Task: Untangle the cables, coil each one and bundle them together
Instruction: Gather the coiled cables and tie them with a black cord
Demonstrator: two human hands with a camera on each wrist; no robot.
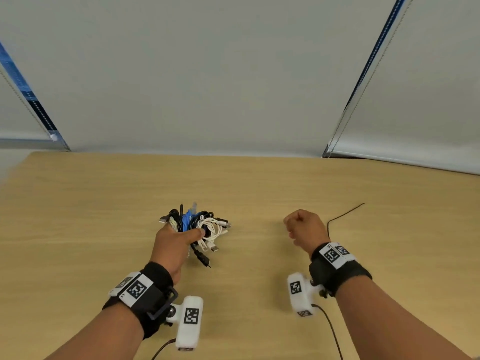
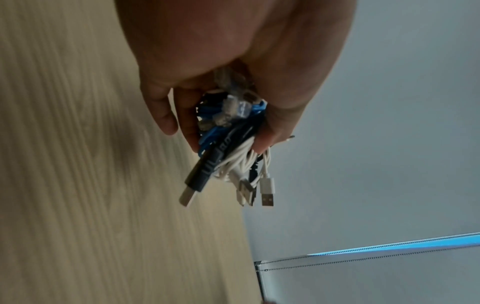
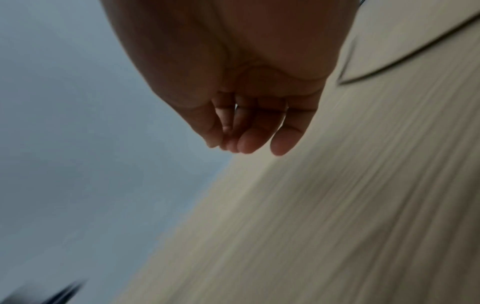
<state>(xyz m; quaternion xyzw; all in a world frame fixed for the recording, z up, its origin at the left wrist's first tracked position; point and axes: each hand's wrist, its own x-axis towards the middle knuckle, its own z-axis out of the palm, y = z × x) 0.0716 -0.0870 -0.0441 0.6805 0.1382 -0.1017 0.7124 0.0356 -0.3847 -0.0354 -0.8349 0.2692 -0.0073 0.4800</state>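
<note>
My left hand (image 1: 184,231) grips a bundle of cables (image 1: 207,226) just above the wooden table (image 1: 104,203), left of centre. The bundle holds black, blue and white cables with USB plugs sticking out. In the left wrist view the thumb and fingers of that hand (image 2: 228,142) wrap around the bundle of cables (image 2: 226,156), and several plugs hang beyond the fingers. My right hand (image 1: 298,224) hovers over the table to the right, fingers loosely curled, holding nothing. The right wrist view shows the right hand (image 3: 249,142) empty.
A thin black wire (image 1: 345,214) lies loose on the table just right of my right hand, also seen as the thin black wire (image 3: 415,49) in the right wrist view. Grey window blinds (image 1: 233,74) stand behind the table's far edge.
</note>
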